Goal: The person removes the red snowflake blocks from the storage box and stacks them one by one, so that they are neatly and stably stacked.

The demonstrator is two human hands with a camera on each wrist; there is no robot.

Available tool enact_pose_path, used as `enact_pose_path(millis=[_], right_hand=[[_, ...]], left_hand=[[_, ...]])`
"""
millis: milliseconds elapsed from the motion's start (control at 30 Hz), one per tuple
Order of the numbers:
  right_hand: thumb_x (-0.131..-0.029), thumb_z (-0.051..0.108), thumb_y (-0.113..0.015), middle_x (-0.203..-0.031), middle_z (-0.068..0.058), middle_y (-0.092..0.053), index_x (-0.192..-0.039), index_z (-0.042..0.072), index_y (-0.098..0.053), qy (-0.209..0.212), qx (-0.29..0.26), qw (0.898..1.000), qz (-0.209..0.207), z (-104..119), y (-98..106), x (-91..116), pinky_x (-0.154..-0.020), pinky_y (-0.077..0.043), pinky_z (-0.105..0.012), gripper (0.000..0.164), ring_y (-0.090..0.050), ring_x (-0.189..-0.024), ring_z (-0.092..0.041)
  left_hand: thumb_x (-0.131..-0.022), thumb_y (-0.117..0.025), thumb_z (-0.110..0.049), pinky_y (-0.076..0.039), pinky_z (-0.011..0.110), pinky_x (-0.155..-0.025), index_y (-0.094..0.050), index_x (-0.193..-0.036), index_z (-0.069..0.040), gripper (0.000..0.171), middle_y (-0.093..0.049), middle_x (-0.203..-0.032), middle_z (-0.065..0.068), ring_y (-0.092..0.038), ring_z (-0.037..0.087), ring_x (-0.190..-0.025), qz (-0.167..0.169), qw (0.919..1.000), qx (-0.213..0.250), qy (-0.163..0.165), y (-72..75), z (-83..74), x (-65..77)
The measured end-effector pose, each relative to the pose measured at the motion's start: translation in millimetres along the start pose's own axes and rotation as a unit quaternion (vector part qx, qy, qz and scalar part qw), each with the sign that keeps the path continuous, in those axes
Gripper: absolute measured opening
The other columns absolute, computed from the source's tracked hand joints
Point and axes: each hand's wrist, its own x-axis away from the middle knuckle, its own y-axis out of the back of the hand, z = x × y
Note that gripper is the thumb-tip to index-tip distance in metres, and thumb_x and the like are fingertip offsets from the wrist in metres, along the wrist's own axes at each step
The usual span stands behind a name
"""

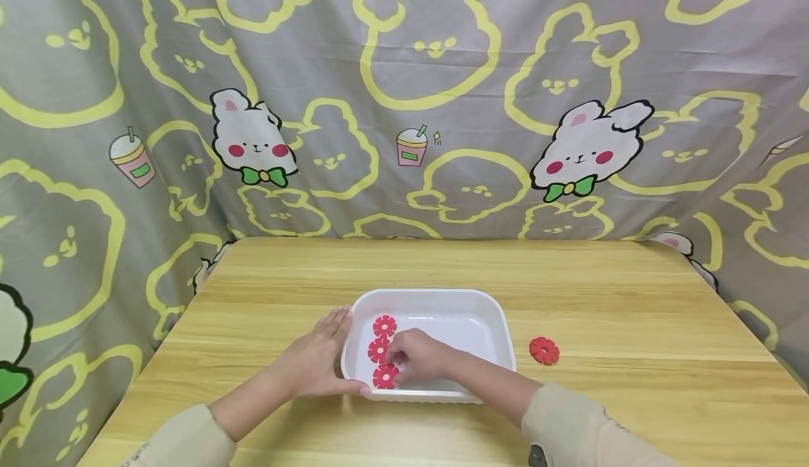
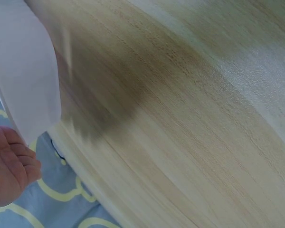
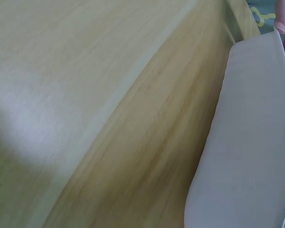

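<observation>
Inside a white plastic tray [image 1: 499, 319], three red notched building discs line up along the left side. The far disc [image 1: 384, 326] and the middle disc [image 1: 378, 350] lie on its floor. My right hand [image 1: 420, 356] reaches over the near wall and pinches the right edge of the nearest disc [image 1: 383, 376] between thumb and fingers. My left hand [image 1: 320, 360] holds the tray's left end, thumb along the near rim and fingers along the left wall. Both wrist views show the tray's outer wall [image 2: 26, 71] [image 3: 247, 123] beside wood, with part of a hand at the frame edge.
Another red notched disc [image 1: 544, 350] lies on the wooden table [image 1: 632, 312], right of the tray. A grey curtain [image 1: 354, 67] with yellow outlines and rabbits hangs behind the table and along both sides.
</observation>
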Motion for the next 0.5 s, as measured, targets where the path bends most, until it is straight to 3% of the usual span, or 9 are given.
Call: enact_pose_path(millis=[267,500], right_hand=[[-0.071,0.011,-0.079,-0.075,0.001,-0.061,-0.09,0.004,-0.071,-0.02,-0.015,1.0,-0.002,-7,7,13,-0.063,-0.045,-0.012,0.022,-0.045,-0.067,0.0],[-0.069,0.008,-0.079,-0.072,-0.001,-0.062,-0.087,0.001,-0.071,0.003,0.0,1.0,-0.011,-15,15,21,-0.062,-0.046,-0.012,0.02,-0.045,-0.066,0.001]], left_hand=[[-0.065,-0.056,-0.079,-0.037,0.049,-0.106,-0.036,-0.135,0.015,0.119,-0.036,-0.14,0.034,-0.036,0.044,-0.131,0.004,1.0,0.001,0.002,1.2,-0.1,0.2],[-0.065,-0.055,-0.08,-0.036,0.048,-0.107,-0.035,-0.136,0.013,0.118,-0.035,-0.141,0.032,-0.035,0.043,-0.132,0.009,0.9999,0.003,0.007,0.1,0.8,0.4]])
